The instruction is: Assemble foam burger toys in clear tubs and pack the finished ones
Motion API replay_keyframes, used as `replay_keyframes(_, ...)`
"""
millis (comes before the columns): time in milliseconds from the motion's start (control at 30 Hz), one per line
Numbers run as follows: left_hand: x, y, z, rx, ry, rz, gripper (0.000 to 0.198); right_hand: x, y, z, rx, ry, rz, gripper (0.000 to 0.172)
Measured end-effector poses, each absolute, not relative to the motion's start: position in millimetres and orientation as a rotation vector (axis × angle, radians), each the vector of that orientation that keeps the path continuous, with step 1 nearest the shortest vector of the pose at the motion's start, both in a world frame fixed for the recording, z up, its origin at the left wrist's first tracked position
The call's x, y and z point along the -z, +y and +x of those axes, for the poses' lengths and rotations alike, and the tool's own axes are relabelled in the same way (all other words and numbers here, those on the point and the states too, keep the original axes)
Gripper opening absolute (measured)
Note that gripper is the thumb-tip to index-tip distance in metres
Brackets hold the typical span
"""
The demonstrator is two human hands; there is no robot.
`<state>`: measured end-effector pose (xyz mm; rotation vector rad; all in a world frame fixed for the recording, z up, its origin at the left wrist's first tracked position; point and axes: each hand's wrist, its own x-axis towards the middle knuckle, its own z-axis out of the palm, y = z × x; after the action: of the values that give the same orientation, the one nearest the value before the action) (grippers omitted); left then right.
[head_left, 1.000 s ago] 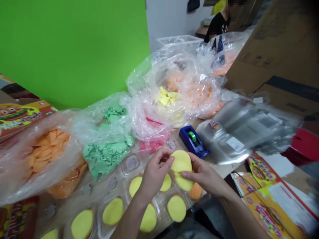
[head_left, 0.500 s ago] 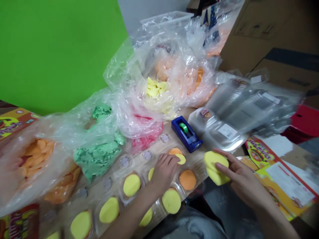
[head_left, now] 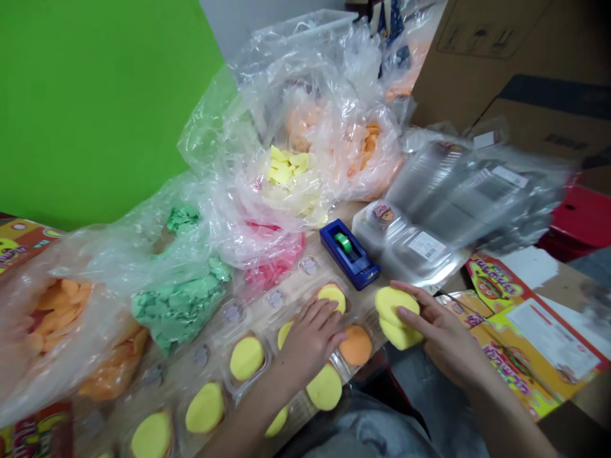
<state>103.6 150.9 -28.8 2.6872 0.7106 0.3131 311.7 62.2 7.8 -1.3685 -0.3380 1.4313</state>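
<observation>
My right hand (head_left: 443, 334) grips a pair of soft yellow discs (head_left: 397, 318) between fingers and thumb, above the table's front edge. My left hand (head_left: 310, 337) lies spread over a clear plastic compartment tray (head_left: 231, 312), its fingertips next to a yellow disc (head_left: 331, 296). An orange disc (head_left: 356, 345) sits just past those fingers. More yellow discs fill nearby compartments, such as one (head_left: 246, 358) left of my left hand. Some compartments at the tray's far side hold only small grey marks.
Clear bags of green (head_left: 179, 305), orange (head_left: 57, 312), yellow (head_left: 286, 166) and pink (head_left: 272, 270) pieces crowd the table's far side. A blue tape dispenser (head_left: 350, 253) stands near a stack of clear trays (head_left: 429, 235). A printed burger-themed carton (head_left: 515, 337) lies right.
My right hand has moved right, away from my left, carrying the yellow discs. My left hand has dropped onto the tray and let go of them. The view has shifted slightly.
</observation>
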Motion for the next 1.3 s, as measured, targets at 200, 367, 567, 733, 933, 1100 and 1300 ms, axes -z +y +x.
replay_keyframes(200,17,151,103,-0.227,0.795,2.483,0.034,-7,63,295,-1.497,-0.46,-1.241,0.057)
replay_keyframes(367,-10,147,122,-0.364,0.939,1.845,0.025,-10,64,280,-1.501,-0.751,-1.317,0.069)
replay_keyframes(567,4,137,129,-0.317,0.901,1.713,0.008,-2,47,300,-1.578,-0.94,-1.567,0.065)
replay_keyframes(733,17,122,125,-0.123,0.761,2.403,0.016,4,29,331,-1.373,-0.988,-1.826,0.052)
replay_keyframes(933,22,120,127,-0.086,0.789,2.763,0.022,-6,36,334,-1.318,-1.038,-1.773,0.048)
replay_keyframes(1100,36,143,126,-0.277,1.016,2.785,0.049,-41,126,320,-1.166,-1.382,-1.54,0.042)
replay_keyframes(1300,47,155,127,-0.266,1.007,2.816,0.056,-118,284,289,-0.566,-1.402,-1.411,0.04)
